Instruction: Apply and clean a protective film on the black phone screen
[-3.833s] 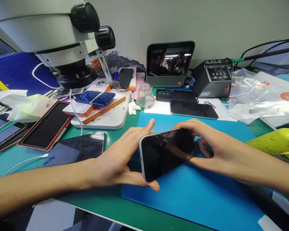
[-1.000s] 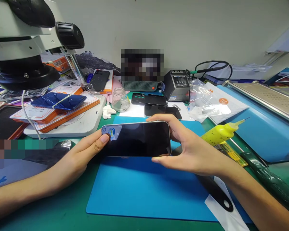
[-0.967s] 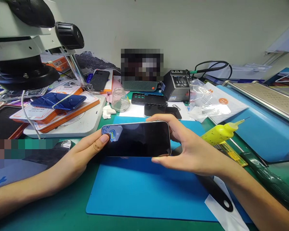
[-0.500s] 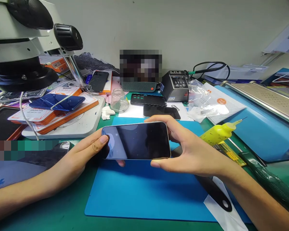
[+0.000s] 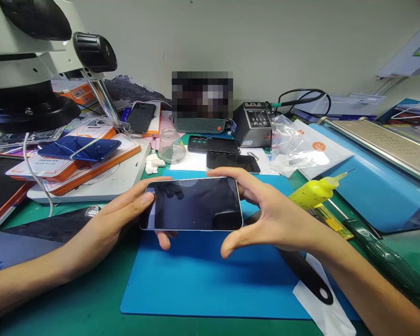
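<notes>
A smartphone (image 5: pixel 196 205) with a dark, glossy screen is held sideways above the blue mat (image 5: pixel 203 284), tilted towards me. My left hand (image 5: pixel 126 212) grips its left end, thumb on the front and fingers behind. Around the right end curls my right hand (image 5: pixel 262 212), its index finger along the top edge. The right thumb stands off the lower edge, and its other fingers are partly hidden behind the phone.
A microscope (image 5: pixel 31 79) overhangs the left side near stacked boxes (image 5: pixel 101 172). Further back are a glass jar (image 5: pixel 171 144), another phone (image 5: pixel 233 162) and a black control box (image 5: pixel 252 123). On the right lie a yellow bottle (image 5: pixel 313 192), a green-handled tool (image 5: pixel 381 252) and a black-handled tool (image 5: pixel 311 277).
My right thumb has come off the phone's lower edge and dropped below it. The phone has shifted slightly left, and the reflections on its screen have changed. The left hand keeps its grip.
</notes>
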`<state>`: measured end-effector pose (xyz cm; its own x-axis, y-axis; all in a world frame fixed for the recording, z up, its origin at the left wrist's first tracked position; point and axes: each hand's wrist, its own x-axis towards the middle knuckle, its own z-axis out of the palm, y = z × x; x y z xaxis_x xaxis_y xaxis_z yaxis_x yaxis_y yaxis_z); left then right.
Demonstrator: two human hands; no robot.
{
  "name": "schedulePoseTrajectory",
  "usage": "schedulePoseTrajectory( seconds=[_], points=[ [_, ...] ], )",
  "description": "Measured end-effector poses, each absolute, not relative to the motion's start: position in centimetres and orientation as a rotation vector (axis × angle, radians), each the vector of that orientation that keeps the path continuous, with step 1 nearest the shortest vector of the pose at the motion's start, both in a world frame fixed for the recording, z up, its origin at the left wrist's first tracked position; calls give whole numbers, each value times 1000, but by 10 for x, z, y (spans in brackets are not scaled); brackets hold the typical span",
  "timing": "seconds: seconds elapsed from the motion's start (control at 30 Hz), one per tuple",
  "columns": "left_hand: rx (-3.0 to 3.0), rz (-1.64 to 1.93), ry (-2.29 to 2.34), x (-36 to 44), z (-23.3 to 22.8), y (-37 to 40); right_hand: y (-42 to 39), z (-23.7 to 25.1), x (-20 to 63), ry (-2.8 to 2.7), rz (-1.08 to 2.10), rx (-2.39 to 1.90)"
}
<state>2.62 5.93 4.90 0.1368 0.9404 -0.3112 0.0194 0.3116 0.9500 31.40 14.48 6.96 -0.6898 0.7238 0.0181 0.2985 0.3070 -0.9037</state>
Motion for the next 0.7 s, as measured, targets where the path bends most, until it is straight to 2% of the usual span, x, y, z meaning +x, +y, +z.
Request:
schedulePoseTrajectory(
  seconds=[0.23,0.5,0.7],
  points=[
    [1031,872,1267,30,53,58,145,70,315,-2172,1363,-951],
    [1011,922,1281,11,29,66,151,67,318,-2225,1405,-995],
    [1048,939,1199,9,29,66,151,67,319,-2208,1444,-936]
  ],
)
